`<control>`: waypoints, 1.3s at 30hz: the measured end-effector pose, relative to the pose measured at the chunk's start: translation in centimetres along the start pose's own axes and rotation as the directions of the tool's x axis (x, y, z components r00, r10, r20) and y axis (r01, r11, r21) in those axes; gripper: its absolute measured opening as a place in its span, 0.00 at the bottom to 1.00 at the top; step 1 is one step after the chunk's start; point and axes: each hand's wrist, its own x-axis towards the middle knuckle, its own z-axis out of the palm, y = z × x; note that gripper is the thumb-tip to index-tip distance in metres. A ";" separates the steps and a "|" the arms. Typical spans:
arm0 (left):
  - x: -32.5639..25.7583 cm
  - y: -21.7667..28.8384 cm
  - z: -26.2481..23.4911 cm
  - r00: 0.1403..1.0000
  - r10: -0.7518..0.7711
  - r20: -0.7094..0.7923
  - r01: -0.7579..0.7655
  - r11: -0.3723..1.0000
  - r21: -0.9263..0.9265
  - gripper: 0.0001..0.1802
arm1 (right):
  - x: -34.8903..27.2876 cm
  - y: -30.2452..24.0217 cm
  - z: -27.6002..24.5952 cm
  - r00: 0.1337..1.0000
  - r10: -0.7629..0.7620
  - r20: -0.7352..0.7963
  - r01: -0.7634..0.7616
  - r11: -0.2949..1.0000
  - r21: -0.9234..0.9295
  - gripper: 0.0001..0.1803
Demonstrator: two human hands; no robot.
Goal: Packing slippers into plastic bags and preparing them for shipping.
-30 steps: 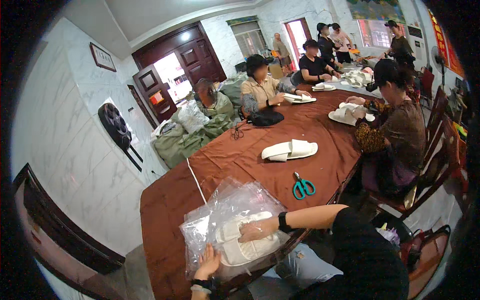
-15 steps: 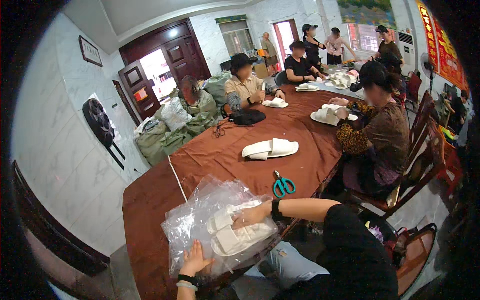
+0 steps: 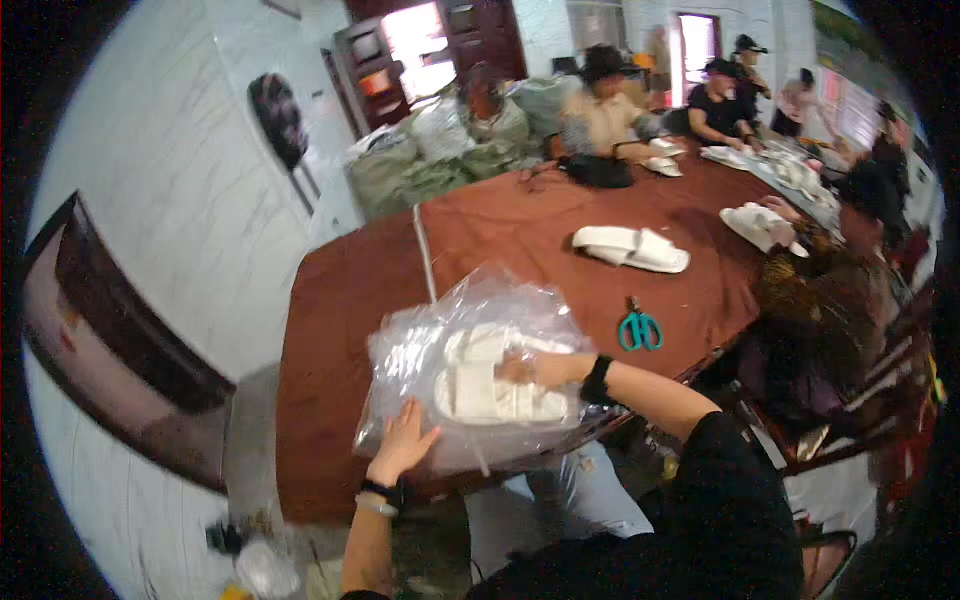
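Observation:
A pair of white open-toed slippers (image 3: 468, 395) lies on clear plastic bags (image 3: 410, 345) at the near side of the table, straps toward the left. My right hand (image 3: 548, 370) reaches in from the right and is closed on the slippers; its fingertips are blurred. Spread flat on the bags' lower left part is my left hand (image 3: 403, 440), open, holding nothing. Whether the slippers are inside a bag or on top, I cannot tell. Teal-handled scissors (image 3: 640, 330) and further white slippers (image 3: 630, 248) lie beyond my right hand.
A brown cloth (image 3: 330, 330) covers the long table. Across it a person in a beige top (image 3: 605, 105) handles slippers, and another person (image 3: 850, 260) sits at the right with a slipper. Large stuffed sacks (image 3: 440, 160) stand behind the table's left side. A white strip (image 3: 424, 250) crosses the cloth.
The view has swung left and down, so the table appears farther right and higher. My right hand stays at the slippers and my left hand stays flat on the bags.

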 end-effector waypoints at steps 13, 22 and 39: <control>-0.2 -2.1 1.3 0.994 -0.074 0.076 0.069 0.995 0.073 0.57 | -0.9 -1.2 -1.6 0.927 0.268 0.262 -0.312 0.939 0.144 0.23; -1.7 0.7 0.5 0.993 0.018 -0.113 -0.029 0.995 -0.097 0.64 | 1.2 -4.6 -3.1 0.927 0.246 0.284 -0.171 0.949 -0.264 0.22; -1.1 0.5 2.0 0.997 -0.075 0.025 0.073 0.993 0.088 0.60 | 0.2 -2.7 -2.4 0.967 0.238 -0.093 -0.248 0.960 -0.129 0.07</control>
